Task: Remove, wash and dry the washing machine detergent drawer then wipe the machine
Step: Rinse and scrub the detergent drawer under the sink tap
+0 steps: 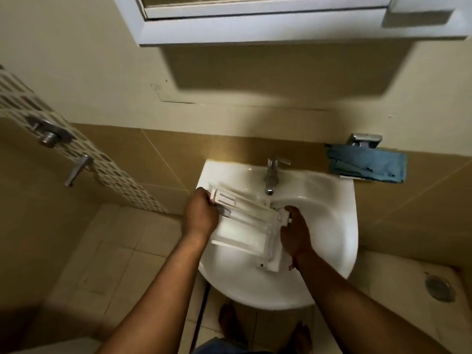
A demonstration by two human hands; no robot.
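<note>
- The white sink (332, 226) filled the lower centre of the frame, its tap (271, 176) at the top middle; no water could be seen running from it.
- A blue cloth (367, 164) lay on a holder at the right of the frame, well apart from the hands.
- The detergent drawer (245, 223) was held tilted over the basin, just below the tap: white plastic, long, divided into compartments, with a clear inner section (wet or dry could not be told).
- The left hand (200, 213) gripped the drawer's upper-left end, fingers curled round its edge.
- The right hand (293, 233) held the lower-right end, thumb and fingers closed on the front panel.
- Risk, as I judged it: wet plastic is slippery, so the drawer might slide from one hand and knock against the ceramic; with the drawer angled under the tap, water might also splash over the rim onto the floor.
</note>
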